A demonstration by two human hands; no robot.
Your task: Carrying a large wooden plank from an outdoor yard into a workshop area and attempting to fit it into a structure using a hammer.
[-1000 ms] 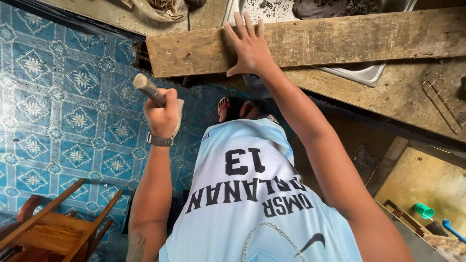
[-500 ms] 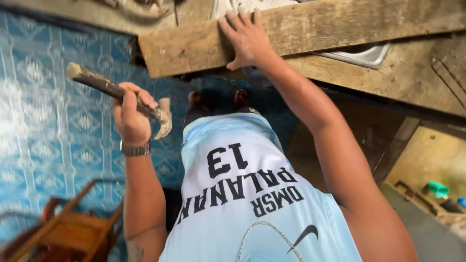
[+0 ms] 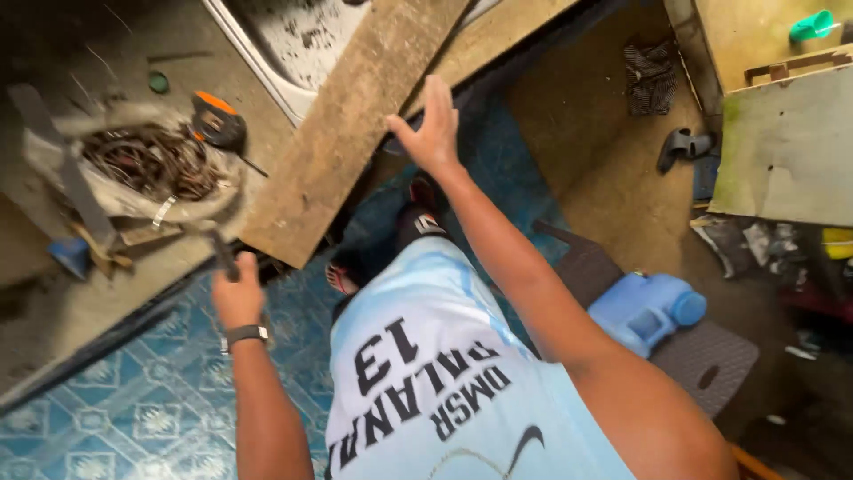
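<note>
Since the earlier frames, view and plank have swung: plank (image 3: 355, 133) now runs diagonally from top centre down to centre left, and left hand (image 3: 236, 293) has dropped from mid-air to the bench edge. Item, right hand (image 3: 433, 133): open, fingers spread wide, at the plank's right edge, seemingly steadying or releasing it; actual contact cannot be told through the blur. Item, left hand: closed round a dark handle, apparently the hammer (image 3: 222, 253), head toward the bench (image 3: 62, 311), held low, likely to keep it clear of the board. Item, plank: rough, weathered, lying across the bench and over a white basin (image 3: 267, 53) at top centre. Item, bag of rusty nails or wire (image 3: 147, 164), upper left, open within reach. Item, tape measure (image 3: 218, 120), orange and black, just right of the bag. Item, blue jug (image 3: 644, 307), centre right, on a dark mat. Item, blue patterned floor (image 3: 133, 418), lower left.
</note>
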